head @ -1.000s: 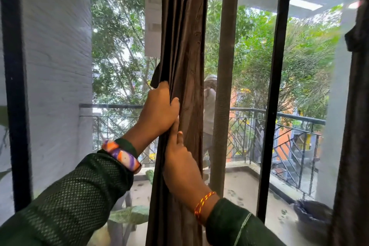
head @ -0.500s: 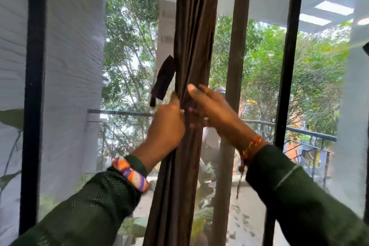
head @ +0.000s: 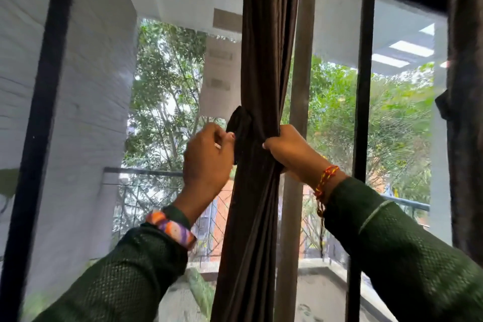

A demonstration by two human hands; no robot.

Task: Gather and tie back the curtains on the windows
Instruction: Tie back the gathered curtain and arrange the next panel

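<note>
A dark brown curtain (head: pixel 264 60) hangs gathered into a narrow bundle in the middle of the window. A dark fabric tie-back strap (head: pixel 238 123) sticks out on the bundle's left side. My left hand (head: pixel 209 157) pinches the strap's lower end, just left of the bundle. My right hand (head: pixel 290 149) is closed around the bundle's right side at the same height, squeezing the folds. A second dark curtain (head: pixel 466 112) hangs at the right edge, with a strap showing on its left side.
Black window frame bars (head: pixel 362 112) stand right of the bundle, and another bar (head: pixel 39 125) stands at the far left. A grey post (head: pixel 295 138) rises behind the curtain. Beyond the glass are a balcony railing (head: pixel 141 172), a white wall and trees.
The view tilted up. My right hand moved from below the bundle to its right side and closed on it. My left hand shifted from gripping the curtain to pinching the strap.
</note>
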